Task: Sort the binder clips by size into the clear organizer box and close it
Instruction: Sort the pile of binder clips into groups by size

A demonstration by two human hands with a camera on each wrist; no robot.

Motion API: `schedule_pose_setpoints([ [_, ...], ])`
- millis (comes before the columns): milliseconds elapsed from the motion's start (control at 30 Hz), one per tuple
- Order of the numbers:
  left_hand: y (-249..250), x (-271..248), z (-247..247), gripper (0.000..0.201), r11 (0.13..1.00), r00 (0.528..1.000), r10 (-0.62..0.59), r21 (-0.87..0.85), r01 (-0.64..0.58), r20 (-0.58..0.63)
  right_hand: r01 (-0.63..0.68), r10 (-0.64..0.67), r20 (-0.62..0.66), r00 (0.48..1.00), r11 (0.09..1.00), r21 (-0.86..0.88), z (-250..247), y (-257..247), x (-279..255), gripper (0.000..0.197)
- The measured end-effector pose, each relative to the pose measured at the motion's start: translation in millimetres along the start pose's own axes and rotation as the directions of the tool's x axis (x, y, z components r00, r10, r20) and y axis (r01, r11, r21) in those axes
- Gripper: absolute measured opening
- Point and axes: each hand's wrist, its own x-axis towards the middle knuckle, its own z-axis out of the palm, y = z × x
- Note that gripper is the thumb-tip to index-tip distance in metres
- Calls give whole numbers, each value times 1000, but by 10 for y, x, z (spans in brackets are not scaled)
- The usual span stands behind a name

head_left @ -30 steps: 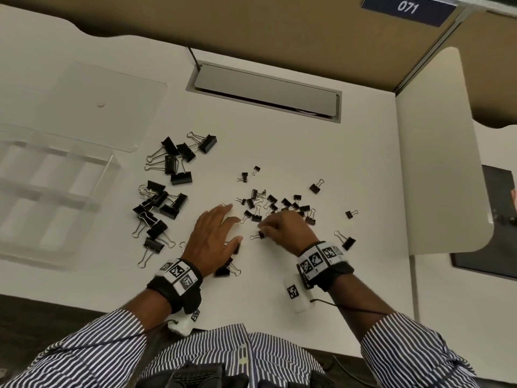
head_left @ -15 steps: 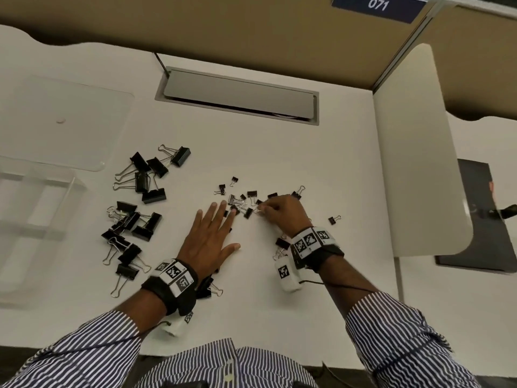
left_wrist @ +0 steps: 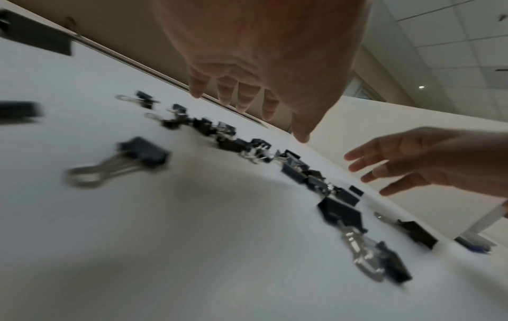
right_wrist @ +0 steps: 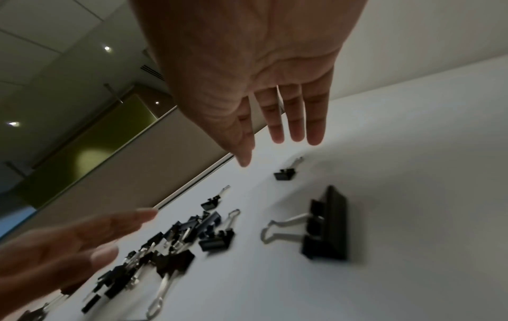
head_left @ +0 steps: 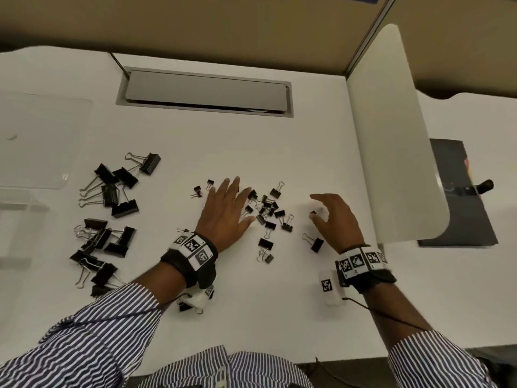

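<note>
On the smooth white desk [head_left: 279, 303], the scatter of small binder clips [head_left: 267, 210] serves as the landmark: glossy black folded-metal bodies with thin silver wire loops, tangled loosely together. The left hand [head_left: 226, 217] lies just left of that scatter, palm down, fingers straight and spread, holding nothing; the left wrist view shows its palm and fingertips [left_wrist: 244, 100] clear above the desk, which the head view cannot settle. The right hand [head_left: 335, 219] hovers to the right of the scatter, fingers loosely extended and apart, also gripping nothing; one tiny clip [head_left: 313, 212] lies just under its thumb, and the right wrist view shows that clip [right_wrist: 285, 173] resting on the desk, untouched. A medium clip [head_left: 314, 243] sits near the right wrist, its wedge-shaped body standing large in the right wrist view [right_wrist: 327, 225]. Well left of the scatter lie the large clips [head_left: 112, 208], in two rough heaps. Farther left still, at the picture's edge, is the clear organizer box [head_left: 16, 203], glassy and hard to make out, with its flat transparent lid [head_left: 42, 141] lying open behind it. Beyond the scatter, a grey rectangular metal flap [head_left: 205, 92] is set into the desk.
</note>
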Motion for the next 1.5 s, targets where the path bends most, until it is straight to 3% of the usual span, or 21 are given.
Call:
schedule_pose_setpoints([
  [67, 106, 68, -12, 69, 999, 999, 32, -18, -32, 10, -14, 14, 6, 1000, 999, -37, 6, 95, -99, 46],
  [200, 239, 89, 41, 69, 997, 997, 68, -28, -67, 29, -85, 87, 28, 996, 994, -66, 13, 191, -315, 39],
  [400, 167, -21, 81, 69, 997, 997, 66, -34, -65, 49, -88, 100, 127, 987, 991, -103, 119, 162, -539, 40],
  [600, -100, -282, 6, 61, 991, 998, 24, -131, -32, -66, -71, 86, 120, 989, 989, -126, 150, 151, -520, 27],
  [767, -457, -624, -135, 56, 975, 989, -80, -214, 52, -122, -3, 4, 26, 1000, 999, -32, 96, -21, -490, 21],
  [933, -826, -968, -303, 44, 949, 966, -201, -277, 152, -159, 130, -130, 59, 990, 992, 12, 163, -412, -482, 16],
  [1167, -1006, -1398, -391, 24, 925, 946, -246, -343, 164, -211, 304, -291, 227, 929, 952, -24, 505, -1025, -516, 25],
  [1333, -980, -1514, -377, 25, 911, 928, -313, -341, 233, -202, 506, -451, 348, 822, 859, -83, 832, -1588, -410, 32],
  [1500, -951, -1457, -388, 29, 917, 912, -334, -308, 255, -240, 584, -511, 383, 769, 807, -95, 1149, -2172, -192, 27],
])
